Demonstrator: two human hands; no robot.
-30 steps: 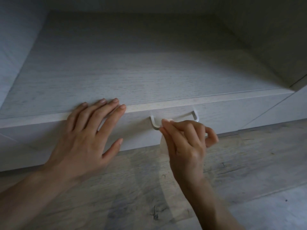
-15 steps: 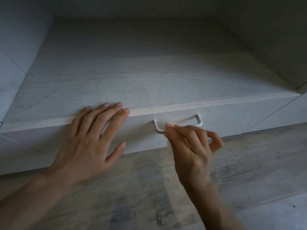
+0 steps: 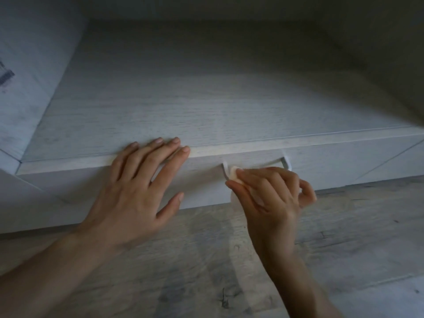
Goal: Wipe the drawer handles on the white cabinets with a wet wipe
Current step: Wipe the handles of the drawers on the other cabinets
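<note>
Wet wipe, a small pale folded wad [image 3: 234,173], is pinched between the thumb and curled fingers [image 3: 263,179] of the right hand [image 3: 273,199] and pressed against the left end of the slim white U-shaped metal drawer handle [image 3: 286,162]. The knuckles cover most of the bar; only its two ends show. The left hand [image 3: 135,193] grips nothing: its straight fingers lie flat over the top edge of the whitewashed wood-grain drawer front [image 3: 332,167], apparently bracing it.

By my reading, the wiping of this handle is in progress at its left end, with the rest of the bar and the right end probably left to do. No other handle is in view, so I cannot tell how many remain.

Above the drawer, the flat pale cabinet top [image 3: 206,106] runs back into a shadowed recess. Below lies a grey wood-plank floor [image 3: 344,239]. The light is dim.
</note>
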